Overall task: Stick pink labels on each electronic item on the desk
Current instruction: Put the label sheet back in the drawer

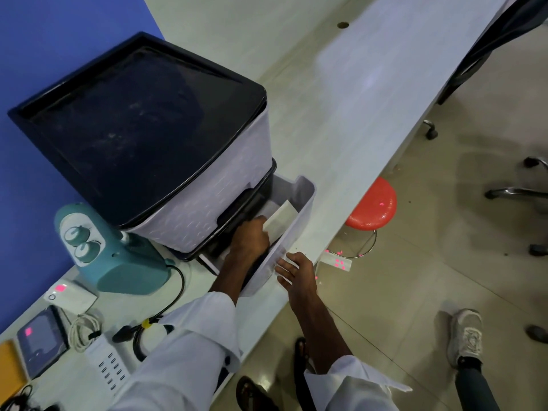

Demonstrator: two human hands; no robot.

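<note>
Two devices at the far left of the counter (341, 120) already wear a pink label: the dark tablet (41, 339) and the small white box (69, 295) just beyond it. The white multi-port charger (108, 369) near the coiled cable and the teal speaker (118, 259) show none that I can see, so the job looks partly done. Right now the person seems to be fetching supplies rather than sticking. The left hand (249, 238) is down inside the open drawer (296, 215) of the grey storage unit (166, 137), fingers curled around a pale sheet (280, 218); whether it is label stock I cannot tell. The right hand (296, 271) rests spread against the drawer's outer front, steadying it. Next would be lifting the sheet clear and carrying it left to the unlabelled items. Further right, a strip with pink labels (336, 261) lies on the floor near the red stool (372, 203), well apart from both hands.
</note>
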